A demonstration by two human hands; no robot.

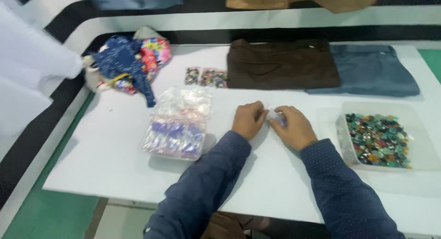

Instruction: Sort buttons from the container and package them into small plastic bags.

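Head view: the left hand (248, 119) and right hand (294, 126) meet at the middle of the white table (115, 151), fingers pinched together on a small clear bag (274, 117) that lies between them on the tabletop. Right of the hands stands a clear tub (420, 151) of mixed coloured buttons (379, 140). Left lies a stack of plastic bags (177, 129). Beyond are brown trousers (282, 64), grey-blue trousers (374, 71), little filled packets (206, 77) and a bundle of patterned cloth (128, 62).
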